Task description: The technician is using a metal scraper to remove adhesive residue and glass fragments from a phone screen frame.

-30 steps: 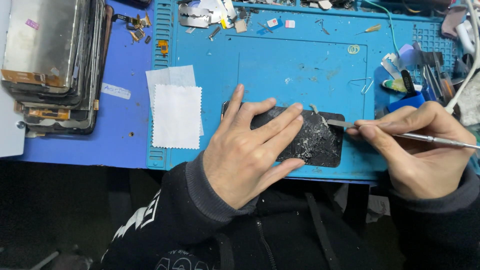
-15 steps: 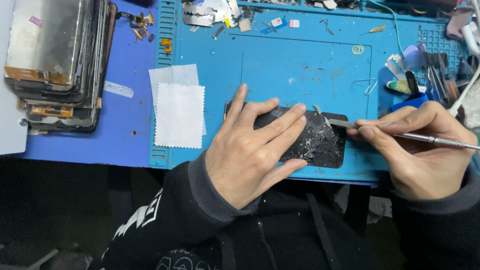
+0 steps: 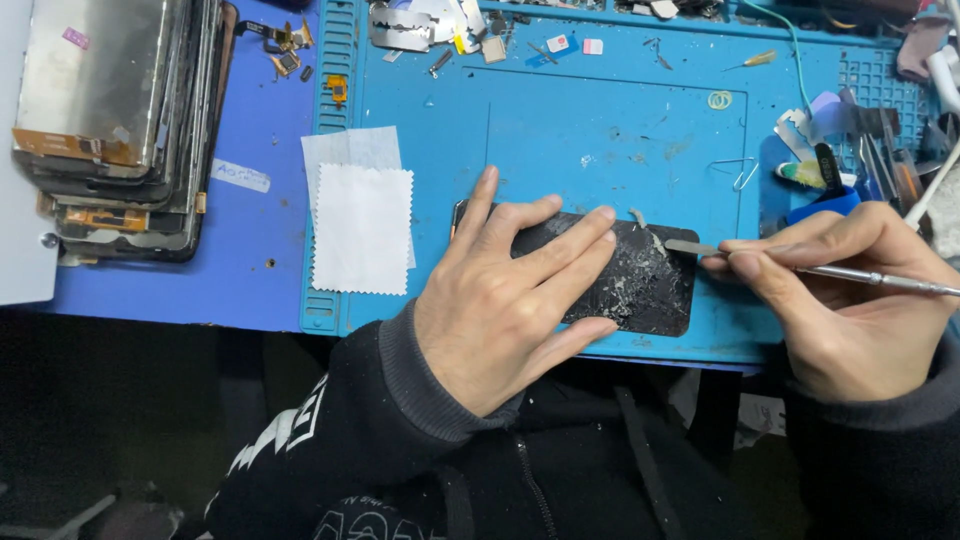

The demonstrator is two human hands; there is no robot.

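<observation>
Left hand [image 3: 500, 300] lies flat, fingers spread, pressing down the dark phone panel [image 3: 640, 285] on the blue work mat [image 3: 610, 140]; it pins rather than grips. Right hand [image 3: 840, 300] is closed in a pen-style pinch on a thin metal scraper tool [image 3: 850, 272], whose flat tip touches the panel's upper right edge. The panel sits at the front of the mat, near the table [image 3: 250, 230] edge closest to the person, its right half covered in pale cracked residue. Step in hand looks like scraping or prying debris off the panel's right end. The next move probably calls for a shallow blade angle, steady downward pressure from the left hand and short strokes, since the panel could slide or splinter. Room: open mat behind the panel and to its right up to the clutter of tools [image 3: 860, 160] at the right rim; the white cloth [image 3: 362, 228] lies just left of the left hand, not touching the panel. A stack of screens [image 3: 110, 120] sits well apart at far left. Small parts and scraps [image 3: 440, 30] line the far rim. Little margin at the front mat edge.
</observation>
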